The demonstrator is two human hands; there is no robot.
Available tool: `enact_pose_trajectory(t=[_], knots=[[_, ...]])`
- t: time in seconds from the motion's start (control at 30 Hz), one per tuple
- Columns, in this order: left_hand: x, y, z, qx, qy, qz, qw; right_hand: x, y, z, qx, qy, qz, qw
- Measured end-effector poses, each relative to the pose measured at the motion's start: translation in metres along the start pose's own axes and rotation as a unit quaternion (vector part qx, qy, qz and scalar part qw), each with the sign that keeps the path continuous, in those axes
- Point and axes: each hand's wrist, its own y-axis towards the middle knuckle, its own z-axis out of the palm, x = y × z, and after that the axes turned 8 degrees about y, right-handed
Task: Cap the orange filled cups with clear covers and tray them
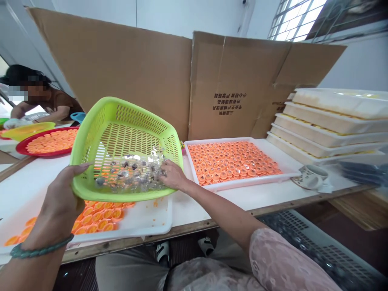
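My left hand [62, 194] grips the left rim of a lime-green plastic basket [133, 111], thumb over the edge. The basket is tilted towards me above the table. Small clear round plastic pieces [130, 171], some with dark marks, lie heaped along its lower side. My right hand [172, 176] reaches over the right rim into this heap with its fingers curled; what they hold is hidden among the pieces. Under the basket, a white tray [151, 230] holds orange round cups [98, 218] on its left part, with orange crumbs on the right.
To the right lies a white tray [212, 186] of orange rounds with dark centres. Farther right are a cup [313, 176] and stacked white trays [327, 125]. A red tray [22, 147] and a co-worker [57, 101] are at left. Cardboard [136, 68] stands behind.
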Motion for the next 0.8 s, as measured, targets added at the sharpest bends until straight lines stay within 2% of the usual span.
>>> enact_pose_trajectory(t=[0.27, 0.37, 0.5, 0.63, 0.8], knots=[[-0.001, -0.008, 0.009, 0.052, 0.028, 0.046, 0.997, -0.008, -0.023, -0.014, -0.136, 0.078, -0.003, 0.988], [-0.004, -0.013, 0.015, 0.067, 0.05, 0.068, 0.994, -0.011, -0.032, -0.017, -0.161, 0.089, 0.009, 0.983], [-0.01, -0.018, 0.024, 0.082, 0.081, 0.082, 0.99, -0.012, -0.035, -0.021, -0.143, 0.106, 0.007, 0.984], [-0.013, -0.018, 0.03, 0.088, 0.099, 0.091, 0.987, -0.008, -0.024, -0.023, -0.115, 0.122, 0.011, 0.986], [-0.013, -0.019, 0.032, 0.088, 0.118, 0.114, 0.982, -0.003, -0.012, -0.021, -0.054, 0.104, 0.009, 0.993]])
